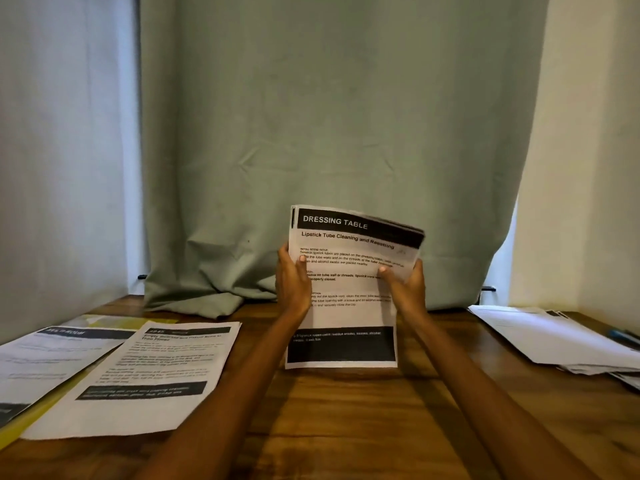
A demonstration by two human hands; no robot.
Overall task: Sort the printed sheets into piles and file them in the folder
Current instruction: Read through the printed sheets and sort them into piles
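The upright white printed sheet point(346, 289), held at mid-scene, carries a black header band reading "DRESSING TABLE". Below it stands the bold subtitle "Lipstick Tube Cleaning and Resetting". Body text is partly legible: "Several lipstick tubes are placed on the dressing table". Its black footer band reads in part "lipstick tubes (with residue inside), tissues, alcohol".

The flat white sheet point(138, 379) at near left shows "2945" in its header; the remainder is blurred. Other sheets: illegible.
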